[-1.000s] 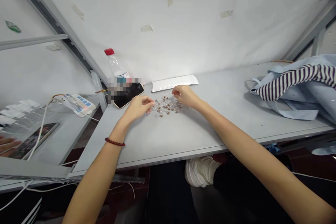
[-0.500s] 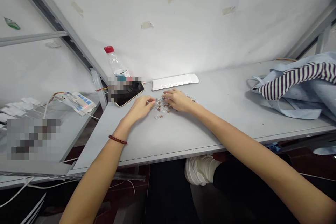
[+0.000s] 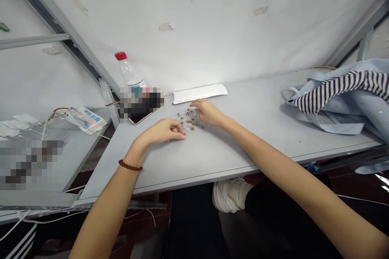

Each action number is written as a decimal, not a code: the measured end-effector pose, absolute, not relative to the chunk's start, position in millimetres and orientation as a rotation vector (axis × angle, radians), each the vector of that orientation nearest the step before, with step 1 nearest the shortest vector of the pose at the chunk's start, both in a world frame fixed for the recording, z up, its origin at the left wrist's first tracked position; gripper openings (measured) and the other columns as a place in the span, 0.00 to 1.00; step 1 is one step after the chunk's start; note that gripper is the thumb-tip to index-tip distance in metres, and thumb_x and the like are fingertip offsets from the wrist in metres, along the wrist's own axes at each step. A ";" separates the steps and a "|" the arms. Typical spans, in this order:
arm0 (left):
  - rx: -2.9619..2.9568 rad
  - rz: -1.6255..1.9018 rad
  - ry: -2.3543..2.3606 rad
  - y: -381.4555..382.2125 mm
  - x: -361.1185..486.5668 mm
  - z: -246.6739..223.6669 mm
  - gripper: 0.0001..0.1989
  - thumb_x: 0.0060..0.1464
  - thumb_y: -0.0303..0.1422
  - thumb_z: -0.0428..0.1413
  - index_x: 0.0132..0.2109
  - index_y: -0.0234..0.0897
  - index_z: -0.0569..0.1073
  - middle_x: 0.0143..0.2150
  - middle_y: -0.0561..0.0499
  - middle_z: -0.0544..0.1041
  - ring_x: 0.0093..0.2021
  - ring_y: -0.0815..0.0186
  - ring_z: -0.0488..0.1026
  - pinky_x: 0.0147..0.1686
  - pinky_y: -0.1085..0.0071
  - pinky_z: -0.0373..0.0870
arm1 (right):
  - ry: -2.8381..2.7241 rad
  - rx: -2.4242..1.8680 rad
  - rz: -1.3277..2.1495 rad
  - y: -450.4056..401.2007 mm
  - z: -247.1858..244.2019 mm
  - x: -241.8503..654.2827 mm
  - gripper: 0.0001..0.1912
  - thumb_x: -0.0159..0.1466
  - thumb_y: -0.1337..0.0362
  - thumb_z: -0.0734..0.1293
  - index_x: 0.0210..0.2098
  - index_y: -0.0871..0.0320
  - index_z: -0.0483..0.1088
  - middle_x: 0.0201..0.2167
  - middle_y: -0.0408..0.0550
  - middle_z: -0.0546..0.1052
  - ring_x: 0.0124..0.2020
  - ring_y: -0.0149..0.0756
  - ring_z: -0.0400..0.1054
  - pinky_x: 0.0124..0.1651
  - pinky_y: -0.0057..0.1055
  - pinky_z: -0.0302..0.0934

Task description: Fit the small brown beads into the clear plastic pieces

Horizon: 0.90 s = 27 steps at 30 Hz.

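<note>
Several small clear glass bottles with brown corks (image 3: 189, 119) lie in a loose pile on the grey table (image 3: 225, 149). At the pile's lower left, my left hand (image 3: 168, 130) has its thumb and fingertips closed on one small corked bottle (image 3: 184, 134), mostly hidden by the fingers. My right hand (image 3: 206, 111) rests over the pile's upper right side, fingers apart and bent, pointing left; nothing is seen held in it. Behind the pile lies a long white packet (image 3: 200, 93).
A red-capped plastic bottle (image 3: 130, 72) and a phone (image 3: 142, 112) are at the back left. Beyond the table's left edge sits a power strip (image 3: 90, 120). Blue cloth with a striped band (image 3: 337, 91) covers the right end.
My left hand has moved down and closed on the small bottle that lay apart from the pile. My right hand has shifted slightly up off the pile. The view has shifted slightly.
</note>
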<state>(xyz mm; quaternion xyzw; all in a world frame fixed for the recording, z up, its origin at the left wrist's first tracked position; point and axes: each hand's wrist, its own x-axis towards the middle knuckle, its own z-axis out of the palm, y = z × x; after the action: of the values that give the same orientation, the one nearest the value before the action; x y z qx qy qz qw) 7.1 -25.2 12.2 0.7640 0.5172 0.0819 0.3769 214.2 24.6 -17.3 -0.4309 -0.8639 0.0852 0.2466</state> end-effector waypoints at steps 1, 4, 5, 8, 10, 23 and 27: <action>1.973 0.195 1.310 -25.5 7.1 12.2 0.13 0.43 0.40 0.61 0.32 0.35 0.77 0.24 0.53 0.72 0.24 0.68 0.66 0.23 0.74 0.61 | -2.348 -1.169 0.236 24.4 -17.1 214.3 0.22 0.63 0.78 0.57 0.53 0.66 0.71 0.54 0.61 0.73 0.56 0.48 0.65 0.54 0.43 0.60; 2.019 0.174 1.286 -26.8 8.1 13.1 0.11 0.45 0.40 0.60 0.32 0.35 0.78 0.20 0.56 0.69 0.21 0.71 0.62 0.22 0.74 0.56 | -2.289 -1.135 0.258 23.8 -15.2 214.3 0.22 0.62 0.79 0.57 0.52 0.67 0.73 0.53 0.61 0.74 0.56 0.48 0.65 0.54 0.43 0.60; 2.026 0.201 1.289 -27.3 9.2 13.3 0.11 0.45 0.39 0.60 0.31 0.35 0.78 0.20 0.56 0.68 0.21 0.71 0.61 0.22 0.74 0.55 | -2.254 -1.121 0.271 23.4 -14.0 214.2 0.21 0.62 0.79 0.57 0.50 0.67 0.73 0.53 0.61 0.74 0.55 0.48 0.66 0.55 0.42 0.60; 1.990 0.454 1.342 -27.6 13.5 13.7 0.10 0.45 0.38 0.61 0.29 0.34 0.77 0.20 0.56 0.69 0.21 0.72 0.62 0.22 0.74 0.56 | -2.093 -1.084 0.398 19.8 -8.2 213.3 0.17 0.62 0.76 0.59 0.44 0.64 0.76 0.48 0.57 0.78 0.51 0.43 0.69 0.53 0.40 0.61; 1.912 0.699 1.386 -26.6 15.6 14.0 0.09 0.46 0.36 0.60 0.29 0.34 0.76 0.21 0.56 0.70 0.21 0.73 0.63 0.23 0.74 0.59 | -1.984 -1.051 0.632 15.0 -3.6 212.1 0.12 0.63 0.71 0.62 0.42 0.63 0.76 0.42 0.54 0.80 0.43 0.40 0.73 0.46 0.37 0.64; 1.556 1.206 1.178 -26.7 24.4 12.5 0.12 0.39 0.35 0.67 0.30 0.31 0.81 0.23 0.48 0.78 0.22 0.69 0.70 0.26 0.71 0.70 | -1.795 -0.758 1.496 1.1 -2.0 202.4 0.12 0.65 0.61 0.64 0.30 0.62 0.74 0.31 0.49 0.78 0.27 0.27 0.71 0.28 0.25 0.60; 1.465 1.250 1.165 -24.7 24.2 9.0 0.12 0.38 0.37 0.68 0.29 0.31 0.81 0.22 0.48 0.77 0.22 0.70 0.69 0.25 0.72 0.68 | -1.747 -0.708 1.567 2.0 -3.0 203.8 0.11 0.63 0.61 0.66 0.30 0.62 0.74 0.31 0.48 0.78 0.24 0.26 0.69 0.31 0.27 0.62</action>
<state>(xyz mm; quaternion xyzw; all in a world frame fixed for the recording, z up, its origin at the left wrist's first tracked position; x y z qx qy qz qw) 24.2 -24.7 9.0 0.5874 0.4672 0.5010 0.4309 203.8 2.0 -3.0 -0.2716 -0.6706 0.6016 0.3385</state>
